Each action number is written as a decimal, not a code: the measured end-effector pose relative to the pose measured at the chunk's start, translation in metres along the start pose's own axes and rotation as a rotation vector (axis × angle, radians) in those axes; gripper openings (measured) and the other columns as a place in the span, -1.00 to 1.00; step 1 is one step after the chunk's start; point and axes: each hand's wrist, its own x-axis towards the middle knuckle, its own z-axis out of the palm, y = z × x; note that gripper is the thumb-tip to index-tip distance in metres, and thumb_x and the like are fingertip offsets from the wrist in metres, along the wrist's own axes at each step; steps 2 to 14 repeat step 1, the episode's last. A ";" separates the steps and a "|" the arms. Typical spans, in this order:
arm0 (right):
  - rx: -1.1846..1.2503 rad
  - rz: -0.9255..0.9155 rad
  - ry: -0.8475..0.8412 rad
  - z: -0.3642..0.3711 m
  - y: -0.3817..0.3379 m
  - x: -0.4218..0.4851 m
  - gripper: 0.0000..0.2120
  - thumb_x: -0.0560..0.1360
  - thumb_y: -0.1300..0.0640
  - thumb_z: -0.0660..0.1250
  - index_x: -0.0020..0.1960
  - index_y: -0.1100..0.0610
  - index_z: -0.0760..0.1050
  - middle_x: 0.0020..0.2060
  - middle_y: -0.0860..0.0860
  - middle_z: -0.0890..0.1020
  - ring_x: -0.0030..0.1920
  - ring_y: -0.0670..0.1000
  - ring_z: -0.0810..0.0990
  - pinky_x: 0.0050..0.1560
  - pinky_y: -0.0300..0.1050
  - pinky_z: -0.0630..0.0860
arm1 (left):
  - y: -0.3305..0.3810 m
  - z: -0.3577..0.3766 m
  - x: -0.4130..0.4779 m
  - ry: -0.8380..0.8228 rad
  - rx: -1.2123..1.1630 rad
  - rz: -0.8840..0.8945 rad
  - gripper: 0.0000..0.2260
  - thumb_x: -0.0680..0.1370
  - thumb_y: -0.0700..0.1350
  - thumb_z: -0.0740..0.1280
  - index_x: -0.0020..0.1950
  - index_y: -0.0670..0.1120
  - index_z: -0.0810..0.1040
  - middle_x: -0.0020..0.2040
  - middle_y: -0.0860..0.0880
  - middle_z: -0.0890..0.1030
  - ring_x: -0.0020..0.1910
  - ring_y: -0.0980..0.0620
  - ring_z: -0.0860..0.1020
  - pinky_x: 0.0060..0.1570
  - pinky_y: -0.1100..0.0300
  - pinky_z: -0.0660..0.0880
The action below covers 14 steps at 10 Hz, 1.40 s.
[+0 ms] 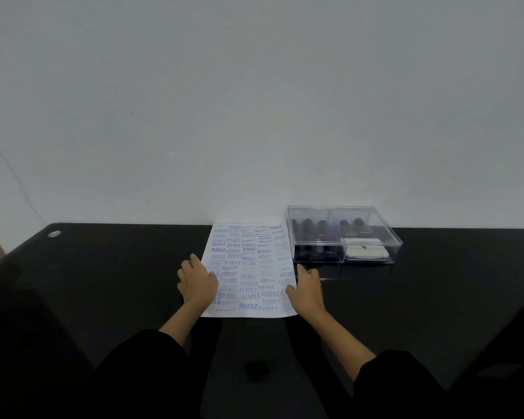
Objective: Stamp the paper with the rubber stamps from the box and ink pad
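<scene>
A white paper (250,269) covered with blue stamp prints lies flat on the black table (103,267). My left hand (198,281) rests on its left edge, fingers relaxed. On the paper's right edge lies my right hand (306,287), thumb on the sheet. To the right stands a clear plastic box (344,234) with its lid on. Inside it are several dark rubber stamps (313,237) in the left compartment and a white ink pad (366,252) in the right one. Neither hand holds a stamp.
The table runs up to a plain white wall (254,101). A small round metal cap (54,234) sits in the table's far left corner. My dark sleeves fill the bottom of the view.
</scene>
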 end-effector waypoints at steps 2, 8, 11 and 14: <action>0.009 0.020 0.013 -0.007 -0.004 -0.011 -0.60 0.54 0.24 0.22 0.36 0.21 0.25 0.20 0.15 0.31 0.21 0.08 0.36 0.08 -0.23 0.33 | 0.005 0.001 -0.006 0.011 0.053 0.089 -0.51 0.58 -0.09 0.21 0.46 -0.16 0.14 0.42 -0.15 0.23 0.37 -0.11 0.27 0.30 -0.02 0.30; 0.009 0.020 0.013 -0.007 -0.004 -0.011 -0.60 0.54 0.24 0.22 0.36 0.21 0.25 0.20 0.15 0.31 0.21 0.08 0.36 0.08 -0.23 0.33 | 0.005 0.001 -0.006 0.011 0.053 0.089 -0.51 0.58 -0.09 0.21 0.46 -0.16 0.14 0.42 -0.15 0.23 0.37 -0.11 0.27 0.30 -0.02 0.30; 0.009 0.020 0.013 -0.007 -0.004 -0.011 -0.60 0.54 0.24 0.22 0.36 0.21 0.25 0.20 0.15 0.31 0.21 0.08 0.36 0.08 -0.23 0.33 | 0.005 0.001 -0.006 0.011 0.053 0.089 -0.51 0.58 -0.09 0.21 0.46 -0.16 0.14 0.42 -0.15 0.23 0.37 -0.11 0.27 0.30 -0.02 0.30; 0.009 0.020 0.013 -0.007 -0.004 -0.011 -0.60 0.54 0.24 0.22 0.36 0.21 0.25 0.20 0.15 0.31 0.21 0.08 0.36 0.08 -0.23 0.33 | 0.005 0.001 -0.006 0.011 0.053 0.089 -0.51 0.58 -0.09 0.21 0.46 -0.16 0.14 0.42 -0.15 0.23 0.37 -0.11 0.27 0.30 -0.02 0.30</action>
